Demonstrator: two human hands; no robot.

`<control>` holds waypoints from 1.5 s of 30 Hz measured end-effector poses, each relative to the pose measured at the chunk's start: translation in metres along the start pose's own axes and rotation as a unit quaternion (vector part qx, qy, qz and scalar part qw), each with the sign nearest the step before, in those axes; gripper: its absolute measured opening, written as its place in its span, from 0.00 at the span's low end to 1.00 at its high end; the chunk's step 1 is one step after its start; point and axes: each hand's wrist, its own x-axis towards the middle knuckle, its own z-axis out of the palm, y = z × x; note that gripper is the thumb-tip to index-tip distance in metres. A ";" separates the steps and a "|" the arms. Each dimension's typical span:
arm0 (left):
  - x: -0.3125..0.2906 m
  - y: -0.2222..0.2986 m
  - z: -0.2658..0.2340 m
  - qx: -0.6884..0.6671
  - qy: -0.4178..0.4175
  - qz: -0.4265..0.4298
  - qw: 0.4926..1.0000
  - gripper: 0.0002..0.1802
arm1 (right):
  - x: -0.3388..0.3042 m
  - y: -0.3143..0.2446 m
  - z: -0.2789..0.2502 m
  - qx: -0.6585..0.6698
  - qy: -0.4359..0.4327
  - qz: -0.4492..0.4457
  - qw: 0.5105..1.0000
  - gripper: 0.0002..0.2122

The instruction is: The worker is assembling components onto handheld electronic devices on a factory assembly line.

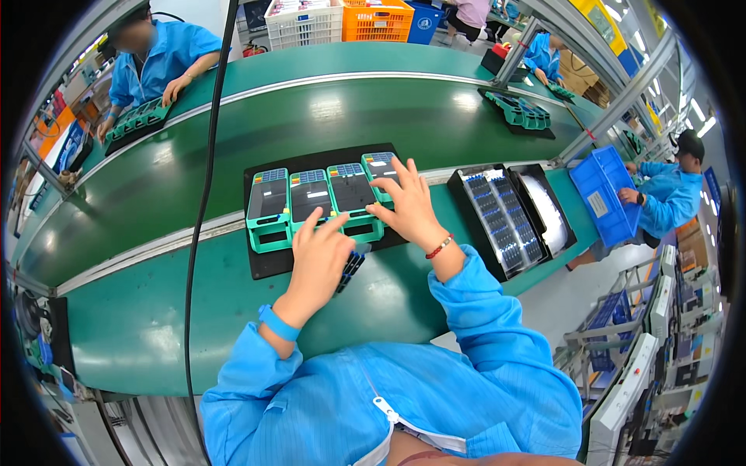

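Seen from the head view, left to right. Beyond our fingertips four handheld terminals stand in teal cradles (270, 231) on a black mat (268, 262); each shows a dark screen and a blue keypad at its far end. Our left hand (318, 260) lies just nearer than the second and third cradles, fingers loosely curled around a small dark keypad strip (351, 270) that juts out to the right of the palm, with the index finger stretched toward the third terminal (351, 189). Our right hand (410, 206) rests on the fourth terminal (381, 165), fingers spread wide and flat over it, holding nothing that we can see.

We judge the step in hand to be the fitting or checking of the rightmost units. The next move appears to call for bringing the strip from the left palm squarely onto a unit, while the right hand steadies the cradle.

Right of our fingers lies a black tray (472, 208) of blue-and-white parts, and beside it a second tray (561, 225) holding something white.

The surface is a green bench edge (155, 326) running along a green conveyor belt (256, 124). Co-workers in blue coats sit across the belt and at the far right, where one person handles a blue crate (602, 194). White and orange baskets stand beyond the line.
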 end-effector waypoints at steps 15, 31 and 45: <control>-0.017 0.006 -0.022 -0.288 0.144 -0.085 0.943 0.30 | -0.043 -0.063 -0.009 0.538 -0.223 0.078 0.809 0.08; -0.033 0.009 -0.002 -0.400 0.093 -0.127 0.903 0.14 | -0.040 -0.065 -0.014 0.458 -0.224 0.044 0.859 0.11; -0.031 0.018 -0.014 -0.529 0.087 -0.200 0.820 0.11 | -0.042 -0.069 -0.015 0.535 -0.265 0.037 0.802 0.08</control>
